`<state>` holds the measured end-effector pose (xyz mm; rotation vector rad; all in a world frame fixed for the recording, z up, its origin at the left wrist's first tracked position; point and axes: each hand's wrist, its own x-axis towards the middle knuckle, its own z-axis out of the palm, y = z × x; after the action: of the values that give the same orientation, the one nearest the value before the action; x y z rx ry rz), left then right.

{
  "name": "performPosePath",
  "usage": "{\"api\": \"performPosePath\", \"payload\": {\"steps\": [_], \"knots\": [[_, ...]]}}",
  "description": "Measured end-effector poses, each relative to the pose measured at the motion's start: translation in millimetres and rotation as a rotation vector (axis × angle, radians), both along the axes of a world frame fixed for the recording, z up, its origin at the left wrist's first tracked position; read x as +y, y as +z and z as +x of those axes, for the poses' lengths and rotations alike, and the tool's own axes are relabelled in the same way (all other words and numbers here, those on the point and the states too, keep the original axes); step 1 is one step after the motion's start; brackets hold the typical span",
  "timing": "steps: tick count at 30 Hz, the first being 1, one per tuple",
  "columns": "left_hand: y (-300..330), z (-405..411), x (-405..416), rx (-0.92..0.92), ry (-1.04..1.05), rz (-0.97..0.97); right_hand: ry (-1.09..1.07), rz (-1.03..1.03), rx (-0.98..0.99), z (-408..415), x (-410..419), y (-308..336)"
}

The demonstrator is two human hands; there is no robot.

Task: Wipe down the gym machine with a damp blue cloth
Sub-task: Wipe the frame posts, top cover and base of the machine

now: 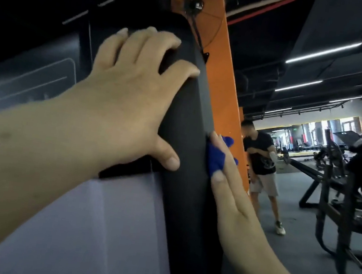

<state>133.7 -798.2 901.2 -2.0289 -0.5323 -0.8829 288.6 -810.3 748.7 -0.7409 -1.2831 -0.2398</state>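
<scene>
Two bare forearms come up from the bottom edge, no sleeve on either one as far as the view reaches. The left hand (pixel 134 96) wears no glove, no ring, no watch or band at the wrist; its nails are short and unpainted, the thumbnail plain to see. The right hand (pixel 230 192) is just as bare, no glove, no jewellery, nails trimmed short. A few small marks dot the left forearm.

blue cloth (pixel 215 157) bunched against black machine upright (pixel 189 138)
</scene>
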Motion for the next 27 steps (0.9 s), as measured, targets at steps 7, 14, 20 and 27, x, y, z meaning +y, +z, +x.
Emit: {"api": "performPosePath", "payload": {"steps": [7,14,20,27], "knots": [[42.0,-5.6,13.8,0.002,0.013,0.103,-0.234,-0.036,-0.014,-22.7,-6.2,8.8],[93.0,1.3,-1.8,0.084,-0.039,0.05,-0.32,-0.094,-0.082,-26.2,-3.9,86.9],[98.2,-4.5,8.5,0.093,-0.031,-0.163,-0.305,-0.147,-0.059,-24.9,-8.4,141.8],[108.1,-17.1,10.9,-0.001,-0.071,-0.353,-0.316,-0.191,-0.09,-34.9,-13.6,137.0]]}}
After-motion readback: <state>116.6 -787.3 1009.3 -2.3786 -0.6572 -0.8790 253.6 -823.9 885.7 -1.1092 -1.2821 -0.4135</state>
